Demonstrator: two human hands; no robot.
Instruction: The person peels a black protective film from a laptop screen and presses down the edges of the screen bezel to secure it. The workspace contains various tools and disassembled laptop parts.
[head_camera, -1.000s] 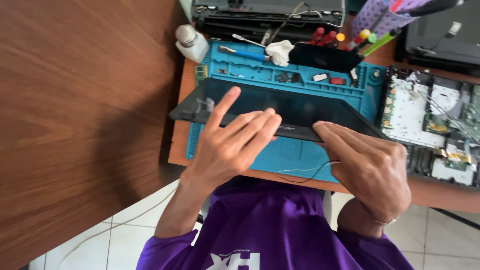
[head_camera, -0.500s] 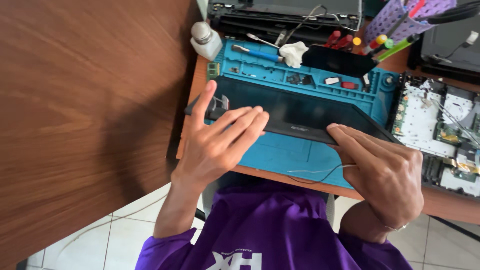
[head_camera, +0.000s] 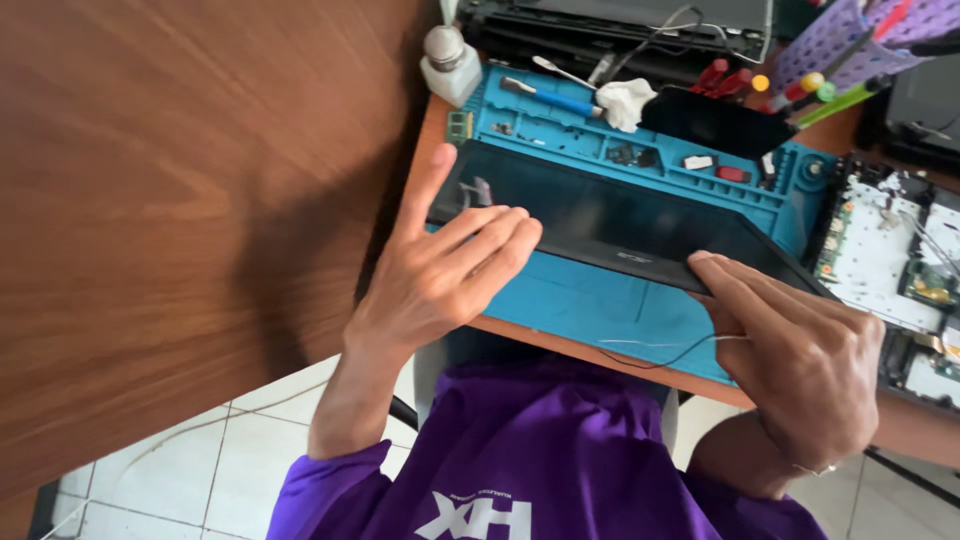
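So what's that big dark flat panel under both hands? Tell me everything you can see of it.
The dark panel is a thin, glossy black rectangle with a narrow black frame, like a laptop screen. It lies nearly flat and slightly skewed on the blue work mat, below the mat's small parts compartments. The left hand rests its fingers on the panel's left end, thumb raised; the right hand presses fingertips on its lower edge near the right corner. No cracks show.
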